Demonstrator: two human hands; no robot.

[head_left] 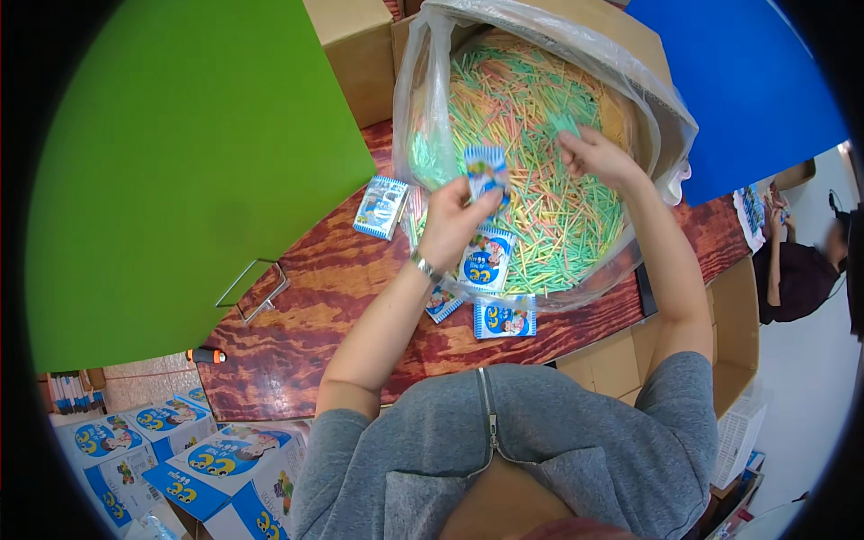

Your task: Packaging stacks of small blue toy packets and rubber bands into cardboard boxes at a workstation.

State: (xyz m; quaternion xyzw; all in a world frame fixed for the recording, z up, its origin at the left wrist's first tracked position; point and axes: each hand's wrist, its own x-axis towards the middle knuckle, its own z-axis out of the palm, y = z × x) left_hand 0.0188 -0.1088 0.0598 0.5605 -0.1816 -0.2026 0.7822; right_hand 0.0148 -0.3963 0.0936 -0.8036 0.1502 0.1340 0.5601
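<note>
A large cardboard box lined with a clear plastic bag (436, 67) lies with its mouth toward me, full of thin pastel sticks (526, 108) in green, yellow and pink. My left hand (450, 220) grips a small blue-and-white packet (486, 164) over the near left part of the pile. Above the right side of the pile, my right hand (598, 157) has its fingers closed on a small bunch of green sticks (564, 124). One similar packet (487, 259) rests at the bag's near edge. Below it are a packet (505, 319) and a partly hidden packet (443, 304).
Another packet (381, 207) lies on the reddish wood-grain table (297, 337). A green panel (198, 153) stands left, a blue panel (729, 90) right. Printed cartons (238, 459) sit lower left. An open cardboard box (733, 315) is near my right elbow; another person (801, 270) works far right.
</note>
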